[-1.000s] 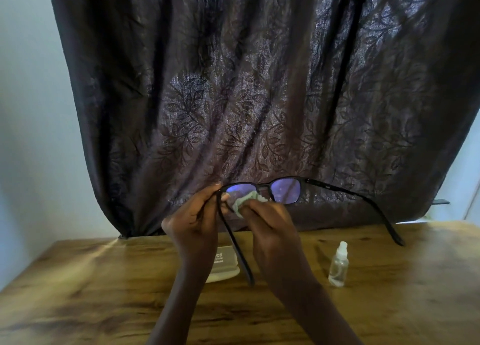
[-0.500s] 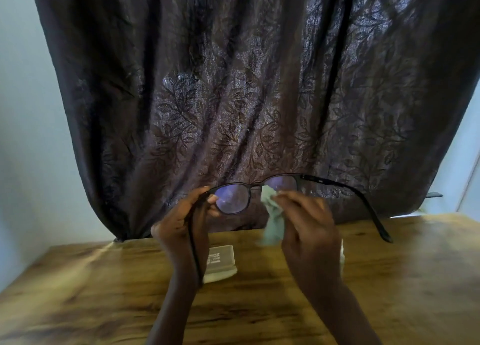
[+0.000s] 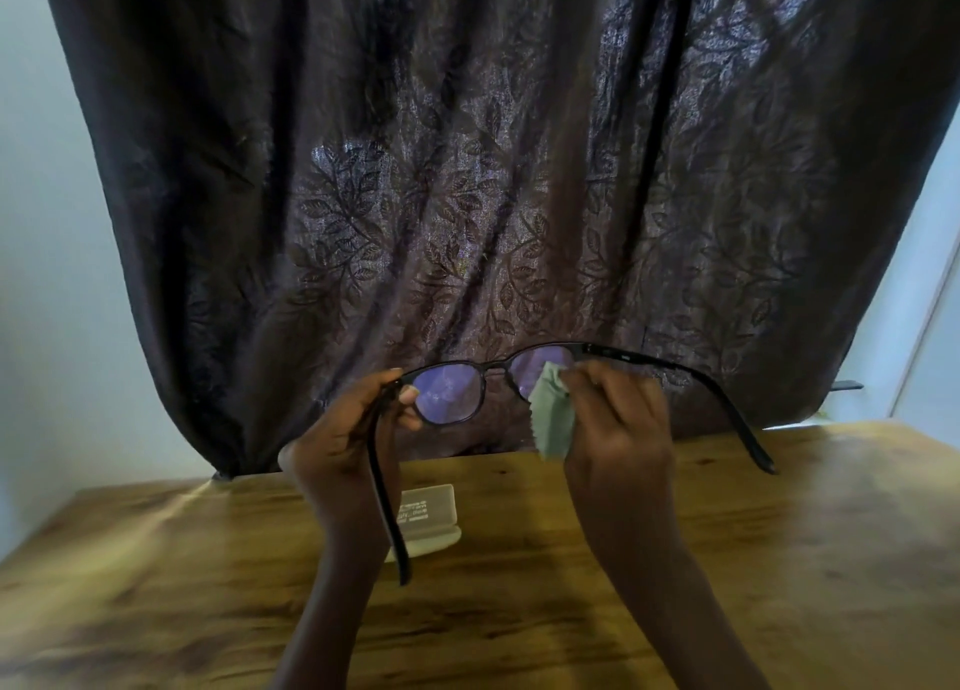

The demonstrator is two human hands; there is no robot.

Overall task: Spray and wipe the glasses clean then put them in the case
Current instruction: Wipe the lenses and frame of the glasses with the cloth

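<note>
Black-framed glasses [image 3: 451, 393] with purple-tinted lenses are held up above the table, their arms unfolded toward me. My left hand [image 3: 347, 445] pinches the frame at its left hinge. My right hand [image 3: 618, 429] holds a small grey-green cloth [image 3: 551, 414] pressed against the right lens, with the cloth's lower part hanging free. A pale glasses case [image 3: 431, 518] lies on the wooden table [image 3: 519, 611] below, partly behind my left wrist. The spray bottle is hidden behind my right hand.
A dark leaf-patterned curtain [image 3: 493, 169] hangs right behind the table's far edge. Pale walls show at both sides. The table's left and right parts stretch out on either side of my arms.
My right hand has carried the cloth from the left lens across to the right lens. The glasses have stayed raised, and the spray bottle has gone out of sight behind my right hand.
</note>
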